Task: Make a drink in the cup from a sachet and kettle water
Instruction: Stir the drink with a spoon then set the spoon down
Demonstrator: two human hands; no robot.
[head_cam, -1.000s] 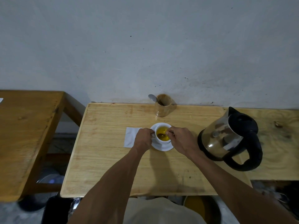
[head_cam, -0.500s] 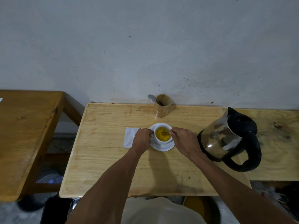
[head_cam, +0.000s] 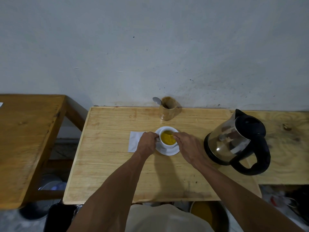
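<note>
A white cup [head_cam: 167, 145] filled with yellow-orange drink [head_cam: 167, 139] stands on a white saucer [head_cam: 168, 152] in the middle of the light wooden table [head_cam: 107, 164]. My left hand [head_cam: 147, 144] grips the cup's handle on its left side. My right hand [head_cam: 187, 146] is at the cup's right rim, fingers pinched on a spoon whose end dips into the drink; the spoon is mostly hidden. A steel kettle [head_cam: 234, 141] with a black handle stands to the right. A white sachet or paper [head_cam: 134, 143] lies flat left of the saucer.
A wooden holder [head_cam: 168, 108] with a metal spoon [head_cam: 157, 100] stands by the wall behind the cup. A darker wooden table [head_cam: 25, 139] is at the left, across a gap. A plywood surface [head_cam: 284, 156] extends right. Pots and clutter lie on the floor below.
My right hand has shifted slightly around the cup's rim with the spoon, and the drink looks more evenly yellow. My left hand stays on the handle.
</note>
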